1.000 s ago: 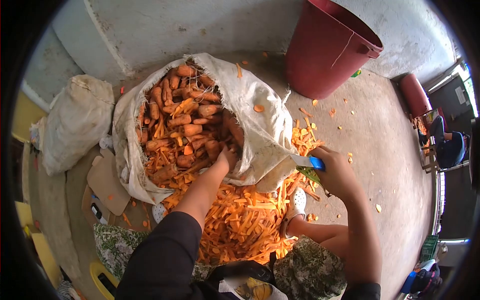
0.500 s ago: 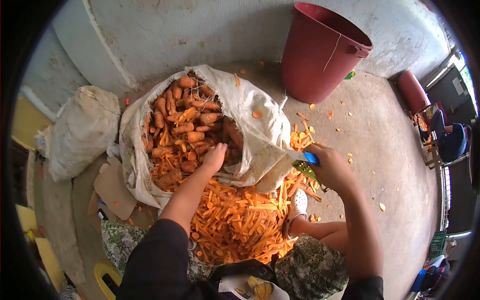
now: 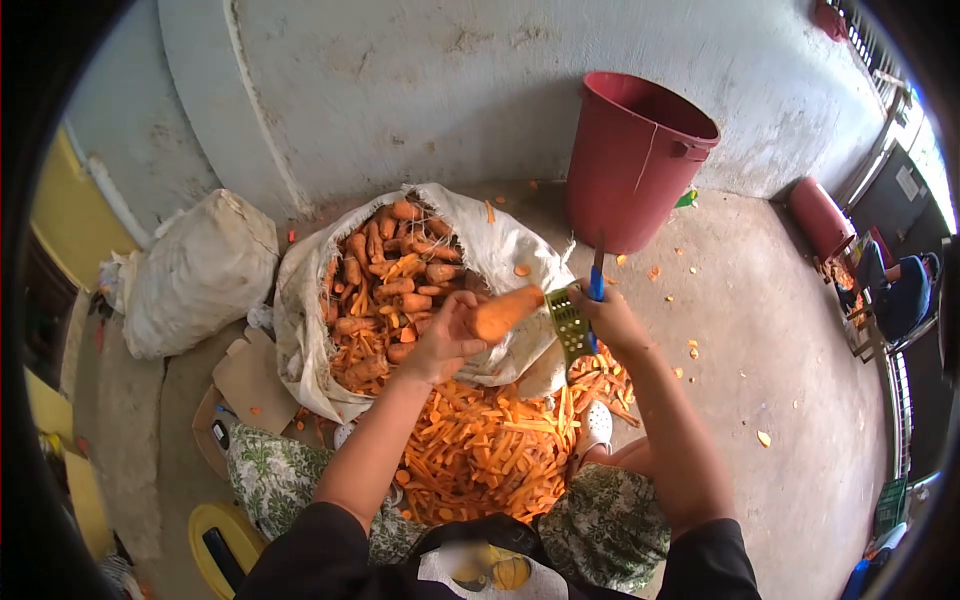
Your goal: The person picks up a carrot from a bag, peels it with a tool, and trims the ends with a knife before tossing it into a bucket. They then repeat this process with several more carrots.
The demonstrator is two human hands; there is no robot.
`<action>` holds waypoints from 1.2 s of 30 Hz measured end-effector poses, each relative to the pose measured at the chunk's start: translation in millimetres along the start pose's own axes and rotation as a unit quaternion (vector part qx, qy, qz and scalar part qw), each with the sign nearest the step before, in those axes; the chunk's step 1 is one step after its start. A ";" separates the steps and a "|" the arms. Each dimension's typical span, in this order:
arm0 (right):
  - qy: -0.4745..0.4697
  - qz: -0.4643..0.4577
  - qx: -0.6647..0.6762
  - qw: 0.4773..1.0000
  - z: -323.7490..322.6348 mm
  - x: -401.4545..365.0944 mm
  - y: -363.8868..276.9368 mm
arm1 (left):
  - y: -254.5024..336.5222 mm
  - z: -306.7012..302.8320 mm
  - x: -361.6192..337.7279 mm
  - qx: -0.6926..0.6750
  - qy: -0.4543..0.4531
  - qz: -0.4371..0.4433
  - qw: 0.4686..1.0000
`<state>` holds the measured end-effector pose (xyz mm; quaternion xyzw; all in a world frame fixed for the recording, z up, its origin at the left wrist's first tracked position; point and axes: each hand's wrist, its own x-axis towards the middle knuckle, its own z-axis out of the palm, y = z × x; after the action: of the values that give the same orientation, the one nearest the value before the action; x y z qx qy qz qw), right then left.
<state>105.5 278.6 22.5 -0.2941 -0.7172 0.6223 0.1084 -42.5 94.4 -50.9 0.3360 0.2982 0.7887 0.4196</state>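
Note:
A large carrot [image 3: 507, 312] is gripped by its left end in my left hand [image 3: 450, 340], above the open sack. My right hand [image 3: 605, 315] is closed round a knife with a blue handle [image 3: 597, 283], its blade pointing up, and a green peeler with holes [image 3: 570, 325]. The carrot's right end is close to the peeler; whether they touch is unclear. Whole carrots [image 3: 400, 270] fill the white woven sack [image 3: 300, 335]. Below it, between my legs, lies a heap of orange peelings [image 3: 480, 450].
A tall red bin [image 3: 640, 170] stands by the wall behind the sack. To the left are a closed white sack [image 3: 205, 275] and a cardboard box [image 3: 258, 375]. A yellow object [image 3: 205, 525] lies at lower left. A person in dark blue [image 3: 905, 300] is at far right.
My left hand has come up out of the sack with a carrot and moved right. My right hand has moved slightly left, and the knife now points up. The view has tilted upward.

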 end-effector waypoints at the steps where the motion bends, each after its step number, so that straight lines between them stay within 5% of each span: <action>1: -0.007 -0.027 0.041 0.999 6.3 -3.8 -2.1 | 4.9 17.1 -5.2 -0.085 0.008 -0.056 0.995; 6: -0.046 -0.049 0.097 0.993 31.6 -30.0 -10.9 | -4.5 40.1 -25.5 -0.275 0.114 -0.244 0.923; 11: -0.065 -0.059 0.030 0.996 47.1 -48.9 -24.2 | 22.8 56.1 -50.8 -0.309 0.049 -0.344 0.885; 14: -0.067 -0.109 0.054 0.990 46.6 -42.9 -23.4 | 40.0 56.8 -63.1 -0.284 0.057 -0.356 0.888; 18: 0.058 -0.063 0.142 0.986 56.3 -47.6 -58.5 | 65.8 75.6 -74.7 -0.147 0.151 -0.316 0.925; 23: 0.112 -0.050 0.168 0.978 101.6 -46.2 -38.9 | 38.6 61.1 -72.7 -0.229 0.211 -0.257 0.915; 26: 0.117 -0.062 0.145 0.980 116.3 -28.5 -9.7 | 27.3 57.1 -73.9 -0.249 0.136 -0.260 0.923; 28: 0.131 -0.088 0.160 0.974 123.8 -31.3 -12.2 | 34.1 69.8 -71.6 -0.238 0.199 -0.299 0.902; 31: 0.172 -0.131 -0.006 0.976 128.4 -40.2 -20.1 | 21.3 54.6 -69.5 -0.181 0.223 -0.292 0.912; 34: 0.183 -0.163 -0.024 0.969 135.4 -44.6 -20.9 | 18.5 47.3 -69.3 -0.270 0.138 -0.268 0.915; 36: 0.200 -0.167 -0.041 0.965 139.6 -38.7 -13.7 | 19.6 54.5 -65.6 -0.252 0.233 -0.267 0.900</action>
<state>59.9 140.6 15.5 -0.2927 -0.7446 0.4942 0.3401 18.7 38.9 -22.1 -0.0665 0.2568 0.7517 0.6039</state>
